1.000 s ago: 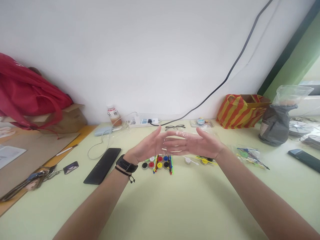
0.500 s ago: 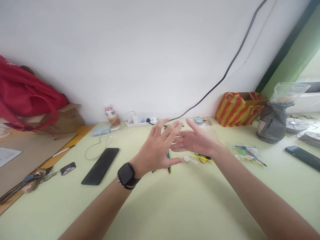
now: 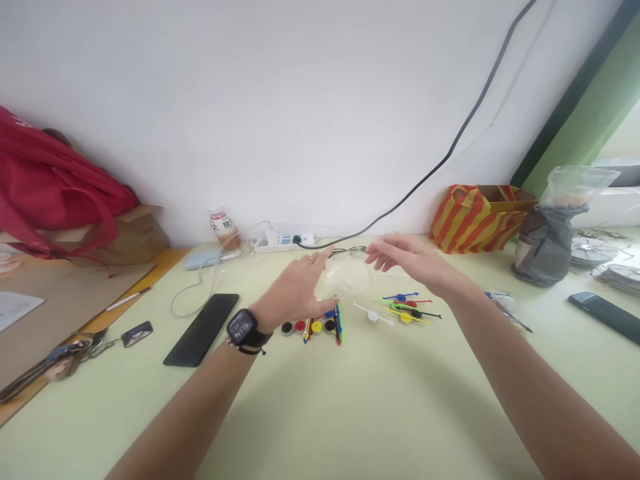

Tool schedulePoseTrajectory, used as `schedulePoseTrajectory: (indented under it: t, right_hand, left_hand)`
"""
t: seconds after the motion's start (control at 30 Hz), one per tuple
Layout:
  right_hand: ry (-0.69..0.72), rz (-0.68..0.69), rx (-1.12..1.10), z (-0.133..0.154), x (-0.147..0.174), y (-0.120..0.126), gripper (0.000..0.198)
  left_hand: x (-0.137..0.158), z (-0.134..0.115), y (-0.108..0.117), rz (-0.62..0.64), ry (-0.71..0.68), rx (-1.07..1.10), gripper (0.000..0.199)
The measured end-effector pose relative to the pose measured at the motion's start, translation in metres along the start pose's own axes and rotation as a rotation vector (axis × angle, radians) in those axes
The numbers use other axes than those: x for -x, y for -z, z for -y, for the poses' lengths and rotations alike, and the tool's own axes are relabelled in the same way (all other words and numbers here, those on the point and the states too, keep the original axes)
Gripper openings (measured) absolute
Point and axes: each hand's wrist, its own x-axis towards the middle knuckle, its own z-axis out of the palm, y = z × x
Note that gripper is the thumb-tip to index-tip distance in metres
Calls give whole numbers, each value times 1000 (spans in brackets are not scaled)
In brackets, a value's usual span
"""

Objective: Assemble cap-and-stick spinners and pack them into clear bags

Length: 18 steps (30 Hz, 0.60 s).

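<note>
My left hand (image 3: 299, 288), with a watch on its wrist, hovers with fingers stretched and holds nothing. Below it lie several round discs, among them a yellow disc (image 3: 317, 327) and a red disc (image 3: 299, 325), beside a bundle of coloured arrow pieces (image 3: 339, 327). My right hand (image 3: 407, 259) is raised over the table's back part, fingers loosely curved and apart, with nothing seen in it. Nearer me, under that hand, lie several arrow spinners: a white spinner (image 3: 373, 318), a yellow spinner (image 3: 406, 319) and a blue spinner (image 3: 401, 297) show, with red and black ones overlapping.
Clear plastic (image 3: 345, 277) and eyeglasses (image 3: 357, 251) lie between my hands. Behind stands a power strip (image 3: 285, 243) with a black cable. A black phone-like slab (image 3: 201, 330) lies left; a plastic packet (image 3: 507, 310), grey bag (image 3: 545, 247) and striped bag (image 3: 475, 220) are right.
My hands, close together before, have moved apart, left hand to the left and right hand to the right. The discs and spinners they covered now show.
</note>
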Motion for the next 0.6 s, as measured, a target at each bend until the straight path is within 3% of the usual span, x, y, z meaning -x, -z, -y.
schedulePoseTrajectory:
  t: [0.07,0.17,0.27,0.37,0.6]
  right_hand:
    - [34,-74,291,-13,-5,1,29]
    - [-34,170,615,-35,-11,-14,18]
    - [-85,308,671,-50,-10,-35,17]
    - [-98,367,680,-54,-7,-46,5]
    - [-35,305,647,-41,-9,-26,28]
  left_hand:
    - [2,15,2,87,81,105,93]
    - [5,31,4,167,165,242,93]
    - [7,37,3,203,191,311,89]
    - [6,36,5,229,198,369,83]
    - [3,31,17,318,191,553,74]
